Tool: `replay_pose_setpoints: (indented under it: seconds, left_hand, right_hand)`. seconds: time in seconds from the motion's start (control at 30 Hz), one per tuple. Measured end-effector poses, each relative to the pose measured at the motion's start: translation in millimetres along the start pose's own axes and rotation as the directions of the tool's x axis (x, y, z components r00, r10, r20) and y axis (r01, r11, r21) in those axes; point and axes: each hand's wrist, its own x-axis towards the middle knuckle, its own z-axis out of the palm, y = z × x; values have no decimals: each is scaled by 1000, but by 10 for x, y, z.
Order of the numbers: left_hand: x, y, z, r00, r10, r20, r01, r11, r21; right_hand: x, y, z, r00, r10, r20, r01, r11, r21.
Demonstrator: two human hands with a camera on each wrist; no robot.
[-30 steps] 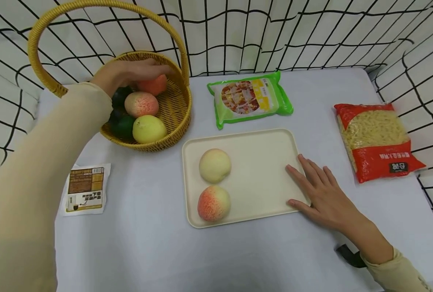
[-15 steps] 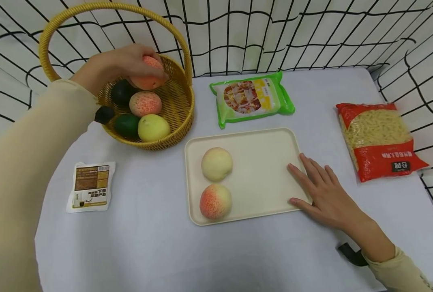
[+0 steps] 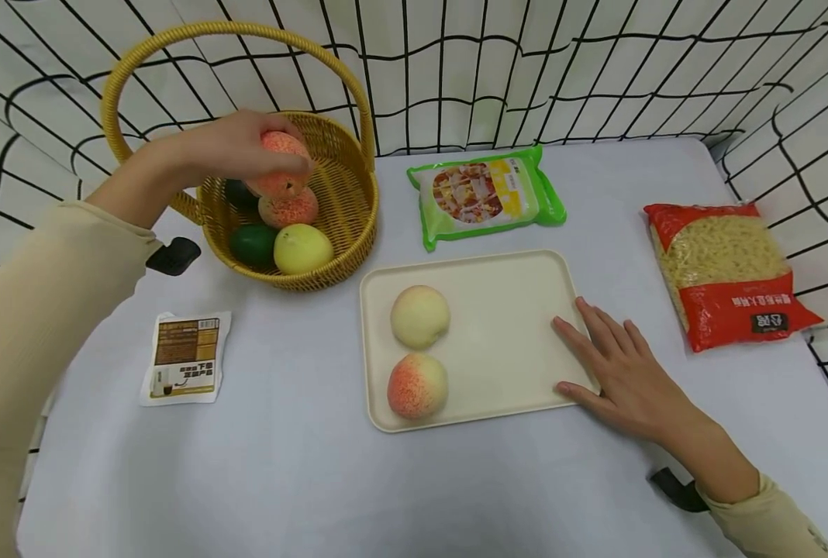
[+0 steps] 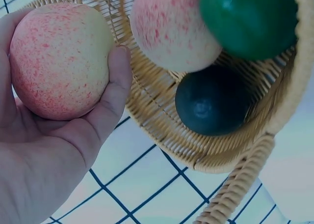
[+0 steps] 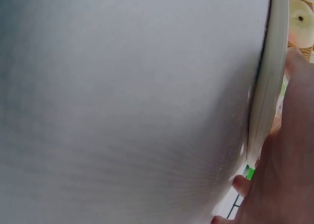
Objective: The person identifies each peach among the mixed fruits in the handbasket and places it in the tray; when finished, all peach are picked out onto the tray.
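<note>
Above the wicker basket, my left hand grips a pink-speckled peach, thumb and fingers curled round its sides. Below it in the basket lie another peach, a yellow round fruit, a green fruit and a dark fruit partly hidden by the hand in the head view. My right hand rests with spread fingers on the right edge of a cream tray. On the tray's left side sit a pale peach and a red-and-yellow peach.
Behind the tray lies a green food bag. A red bag of pasta is at the right, and a small white-and-brown packet at the left. Black wire mesh borders the white table at the back and sides.
My left hand has lifted the peach from deep in the basket and drawn it toward the near left side. The right hand stays on the tray edge. The head view has shifted slightly.
</note>
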Motion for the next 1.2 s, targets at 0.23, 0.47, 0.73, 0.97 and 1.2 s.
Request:
replay_pose_setpoints:
  seconds: [0.23, 0.47, 0.73, 0.97, 1.2]
  left_hand:
    - [-108, 63, 78, 999, 34, -10, -34, 999, -15]
    - [-174, 246, 160, 996, 89, -21, -89, 996, -8]
    - [-230, 458, 323, 992, 127, 4, -126, 990, -58]
    - [-330, 663, 463, 984, 175, 23, -171, 979, -110]
    - [-409, 948, 668, 967, 252, 40, -245, 961, -127]
  right_hand:
    - [10, -1, -9, 1000, 5, -1, -5, 1000, 1]
    - [18, 7, 2, 1000, 6, -1, -6, 1000, -5]
    - [28, 3, 5, 1000, 7, 7, -7, 1000, -5]
    - [21, -2, 1, 1000, 1, 5, -1, 1000, -4]
    - [5, -4, 11, 1000, 2, 1, -2, 1000, -8]
